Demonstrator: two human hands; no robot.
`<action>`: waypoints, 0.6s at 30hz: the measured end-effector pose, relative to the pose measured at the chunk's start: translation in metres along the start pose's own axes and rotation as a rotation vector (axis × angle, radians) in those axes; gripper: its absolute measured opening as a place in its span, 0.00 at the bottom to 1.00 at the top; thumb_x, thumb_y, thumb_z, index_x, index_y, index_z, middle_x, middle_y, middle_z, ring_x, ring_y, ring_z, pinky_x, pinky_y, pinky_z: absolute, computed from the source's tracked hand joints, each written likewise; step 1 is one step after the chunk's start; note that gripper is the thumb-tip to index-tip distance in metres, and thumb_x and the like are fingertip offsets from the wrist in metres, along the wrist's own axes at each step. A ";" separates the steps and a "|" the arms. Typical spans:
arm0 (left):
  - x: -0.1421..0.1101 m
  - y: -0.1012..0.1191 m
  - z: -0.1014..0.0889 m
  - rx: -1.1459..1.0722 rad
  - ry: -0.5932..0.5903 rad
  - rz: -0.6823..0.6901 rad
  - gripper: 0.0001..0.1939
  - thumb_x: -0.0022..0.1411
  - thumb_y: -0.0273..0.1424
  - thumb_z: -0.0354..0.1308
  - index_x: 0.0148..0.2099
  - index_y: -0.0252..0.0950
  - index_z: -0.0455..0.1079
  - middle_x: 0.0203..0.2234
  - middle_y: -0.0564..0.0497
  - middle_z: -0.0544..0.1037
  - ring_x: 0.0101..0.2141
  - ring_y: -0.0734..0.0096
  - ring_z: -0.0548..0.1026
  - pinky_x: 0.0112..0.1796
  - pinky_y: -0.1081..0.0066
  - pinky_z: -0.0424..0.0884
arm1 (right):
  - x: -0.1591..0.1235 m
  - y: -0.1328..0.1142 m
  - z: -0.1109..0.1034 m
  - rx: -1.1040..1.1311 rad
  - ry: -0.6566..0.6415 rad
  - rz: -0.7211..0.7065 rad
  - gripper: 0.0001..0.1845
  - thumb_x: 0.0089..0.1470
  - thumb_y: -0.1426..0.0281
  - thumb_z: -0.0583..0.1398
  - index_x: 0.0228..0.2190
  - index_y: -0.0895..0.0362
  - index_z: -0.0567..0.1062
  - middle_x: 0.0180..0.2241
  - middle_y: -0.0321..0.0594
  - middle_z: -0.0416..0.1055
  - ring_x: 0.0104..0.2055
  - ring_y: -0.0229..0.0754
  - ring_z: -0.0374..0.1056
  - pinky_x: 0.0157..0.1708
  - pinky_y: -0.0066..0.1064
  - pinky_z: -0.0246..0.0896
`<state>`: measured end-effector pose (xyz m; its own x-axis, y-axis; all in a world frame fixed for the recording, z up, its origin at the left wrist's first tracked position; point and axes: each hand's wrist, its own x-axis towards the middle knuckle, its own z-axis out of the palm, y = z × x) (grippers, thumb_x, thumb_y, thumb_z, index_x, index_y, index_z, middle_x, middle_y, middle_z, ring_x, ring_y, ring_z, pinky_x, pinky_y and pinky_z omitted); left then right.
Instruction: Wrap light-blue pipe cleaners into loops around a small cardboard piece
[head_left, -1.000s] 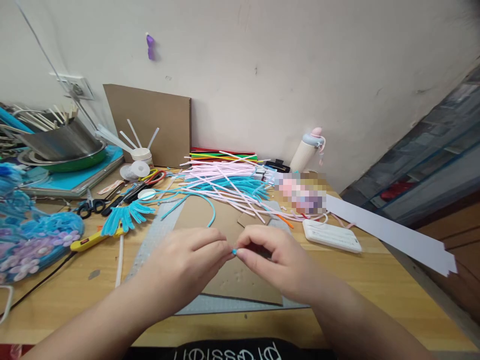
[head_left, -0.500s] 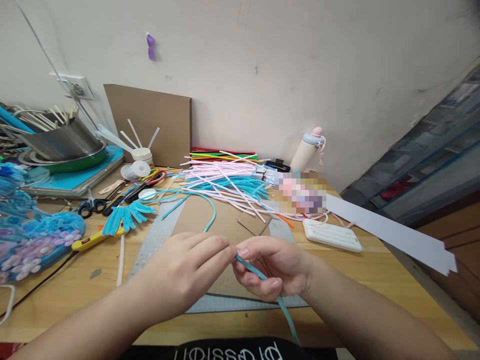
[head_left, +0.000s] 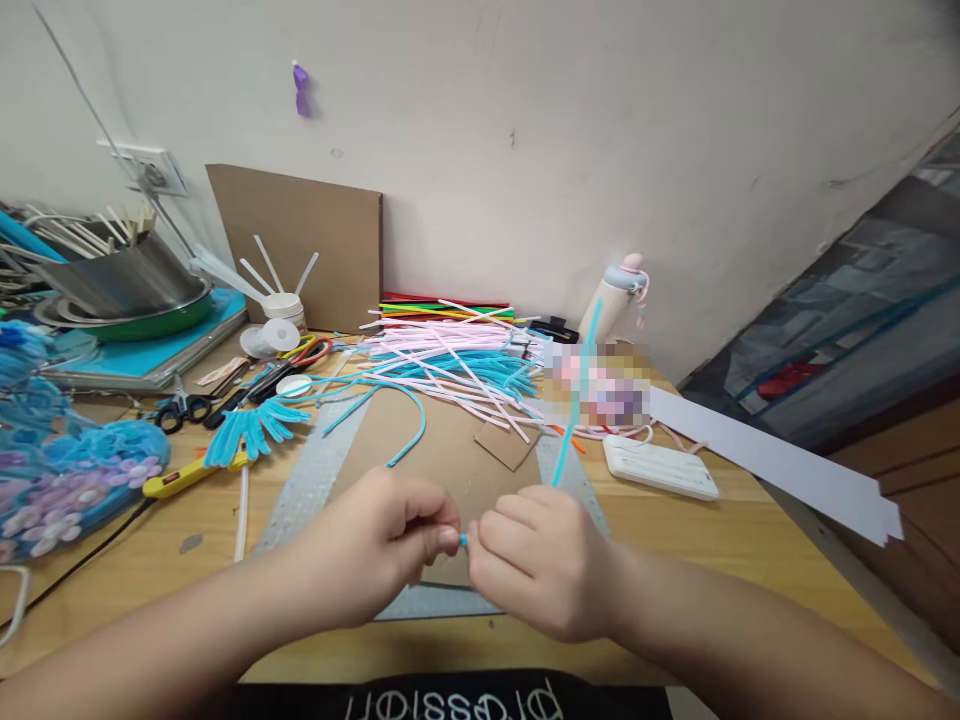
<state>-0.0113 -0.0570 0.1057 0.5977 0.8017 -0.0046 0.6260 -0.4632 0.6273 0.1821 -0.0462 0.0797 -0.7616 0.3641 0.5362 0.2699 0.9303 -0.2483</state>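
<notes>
A light blue pipe cleaner (head_left: 562, 460) runs through my right hand (head_left: 536, 565), its long end sticking up and away past the knuckles. My right fingers are curled round it. Close beside, my left hand (head_left: 386, 535) pinches the short blue end between thumb and forefinger, with a small bit showing in the gap. Both hands are above a brown cardboard sheet (head_left: 442, 480) on a grey cutting mat (head_left: 311, 500). Another blue pipe cleaner (head_left: 421, 415) curves over the cardboard behind my left hand. The pinched tip is mostly hidden by my fingers.
Pink and blue pipe cleaners (head_left: 442, 350) lie piled at the back. To the left are a blue pipe cleaner bundle (head_left: 255, 430), a yellow glue gun (head_left: 176, 480), scissors (head_left: 182, 408) and a tape roll (head_left: 279, 338). A white box-shaped device (head_left: 660, 468) and a bottle (head_left: 606, 305) stand right.
My right hand has turned over, palm now downward, and the pipe cleaner's long end has swung from hanging toward me to pointing away. Both hands have come slightly nearer my body.
</notes>
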 end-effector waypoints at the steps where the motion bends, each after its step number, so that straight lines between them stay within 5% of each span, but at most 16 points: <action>1: 0.000 -0.001 0.000 -0.032 -0.019 -0.009 0.11 0.62 0.29 0.47 0.28 0.35 0.67 0.18 0.56 0.70 0.21 0.79 0.67 0.23 0.79 0.63 | 0.000 -0.001 0.001 0.054 0.014 0.074 0.09 0.48 0.77 0.54 0.19 0.58 0.62 0.18 0.31 0.55 0.21 0.32 0.46 0.20 0.28 0.37; 6: -0.006 -0.011 0.008 0.187 0.236 0.154 0.06 0.61 0.30 0.50 0.41 0.37 0.66 0.30 0.52 0.73 0.30 0.74 0.70 0.29 0.75 0.65 | 0.009 0.001 0.001 0.982 -0.083 0.879 0.07 0.45 0.72 0.55 0.20 0.57 0.61 0.14 0.26 0.52 0.15 0.27 0.45 0.14 0.22 0.39; 11: -0.008 -0.017 0.011 0.534 0.336 0.445 0.08 0.61 0.23 0.47 0.39 0.35 0.66 0.31 0.50 0.73 0.29 0.73 0.69 0.28 0.74 0.63 | 0.016 0.006 -0.010 1.698 -0.327 1.192 0.05 0.46 0.71 0.54 0.22 0.58 0.62 0.14 0.25 0.52 0.11 0.24 0.39 0.11 0.20 0.29; 15: -0.005 -0.010 0.004 0.591 0.287 0.487 0.09 0.61 0.23 0.45 0.32 0.34 0.66 0.26 0.50 0.71 0.27 0.73 0.67 0.26 0.73 0.61 | 0.015 0.008 -0.007 1.700 -0.372 1.189 0.06 0.45 0.71 0.53 0.21 0.57 0.59 0.16 0.25 0.52 0.12 0.25 0.39 0.12 0.21 0.30; 18: -0.002 -0.004 0.002 0.398 0.203 0.389 0.12 0.61 0.25 0.46 0.26 0.34 0.63 0.20 0.53 0.67 0.23 0.75 0.63 0.27 0.72 0.59 | 0.010 0.006 0.000 1.185 -0.224 0.948 0.06 0.43 0.72 0.55 0.20 0.56 0.60 0.15 0.26 0.50 0.15 0.28 0.42 0.15 0.23 0.36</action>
<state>-0.0138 -0.0573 0.1019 0.7376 0.5830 0.3408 0.5437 -0.8120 0.2123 0.1760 -0.0372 0.0841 -0.6853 0.6692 -0.2872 0.1649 -0.2416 -0.9563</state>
